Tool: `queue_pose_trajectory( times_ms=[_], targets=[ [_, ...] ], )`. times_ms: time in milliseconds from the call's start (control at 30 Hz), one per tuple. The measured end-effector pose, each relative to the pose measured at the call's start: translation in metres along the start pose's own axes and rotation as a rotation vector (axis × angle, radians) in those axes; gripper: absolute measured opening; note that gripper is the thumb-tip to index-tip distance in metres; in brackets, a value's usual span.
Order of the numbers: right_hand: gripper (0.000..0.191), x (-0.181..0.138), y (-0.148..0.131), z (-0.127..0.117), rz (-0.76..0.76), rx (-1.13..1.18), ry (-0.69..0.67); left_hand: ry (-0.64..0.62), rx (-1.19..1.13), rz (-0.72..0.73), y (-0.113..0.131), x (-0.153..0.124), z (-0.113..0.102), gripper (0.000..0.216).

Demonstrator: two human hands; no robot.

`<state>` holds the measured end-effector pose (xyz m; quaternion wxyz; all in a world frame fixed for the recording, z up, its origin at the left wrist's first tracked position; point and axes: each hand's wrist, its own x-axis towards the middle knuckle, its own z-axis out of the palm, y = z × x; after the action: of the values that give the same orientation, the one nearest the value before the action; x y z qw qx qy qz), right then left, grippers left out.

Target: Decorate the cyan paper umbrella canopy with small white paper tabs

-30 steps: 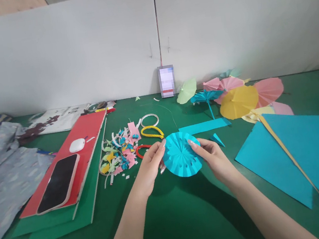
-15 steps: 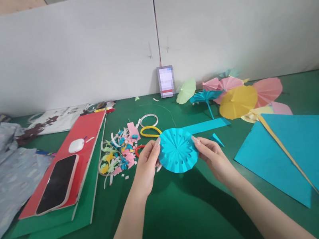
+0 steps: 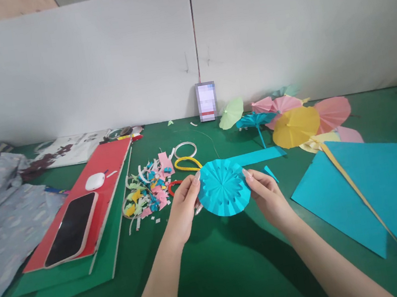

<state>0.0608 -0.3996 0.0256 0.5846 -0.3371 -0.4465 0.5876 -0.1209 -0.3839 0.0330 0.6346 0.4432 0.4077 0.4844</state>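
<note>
A round pleated blue paper disc (image 3: 223, 188) is held up facing me above the green table (image 3: 218, 276). My left hand (image 3: 183, 208) pinches its left edge and my right hand (image 3: 268, 195) pinches its right edge. Both hands have fingers closed on the paper. Small slits show in the disc's lower half. Behind it lie a blue paper strip (image 3: 260, 155) and a small blue triangle scrap (image 3: 271, 173).
Large blue paper sheets (image 3: 374, 191) with a yellow strip lie at right. Finished paper umbrellas (image 3: 295, 125) cluster at the back right. Paper scraps (image 3: 148, 191) and tape rings (image 3: 187, 164) lie left of centre. A phone (image 3: 71, 228) and white earbud case (image 3: 94, 181) rest on red board; fabric at far left.
The disc was raised and turned a little more upright toward me, and my hands moved slightly farther apart, flattening it out wider.
</note>
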Motion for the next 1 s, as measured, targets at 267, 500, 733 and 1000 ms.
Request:
queue_pose_trajectory(
  times_ms=[267, 500, 733, 1000],
  targets=[
    [0.027, 0.0016, 0.0032, -0.0029, 0.036, 0.010, 0.014, -0.007, 0.003, -0.024, 0.0024, 0.0009, 0.0040, 0.039],
    [0.031, 0.0032, 0.0006, -0.0015, 0.055, 0.037, -0.022, -0.010, 0.013, -0.033, 0.0007, 0.0011, 0.0027, 0.035],
    [0.033, 0.0033, -0.0017, 0.0000, 0.048, -0.017, 0.019, 0.003, 0.015, -0.028, 0.0040, 0.0015, 0.0062, 0.039],
    [0.025, 0.0039, 0.0020, -0.0025, 0.048, -0.121, 0.075, 0.005, 0.043, -0.042, 0.0028, 0.0032, 0.0061, 0.041]
  ],
)
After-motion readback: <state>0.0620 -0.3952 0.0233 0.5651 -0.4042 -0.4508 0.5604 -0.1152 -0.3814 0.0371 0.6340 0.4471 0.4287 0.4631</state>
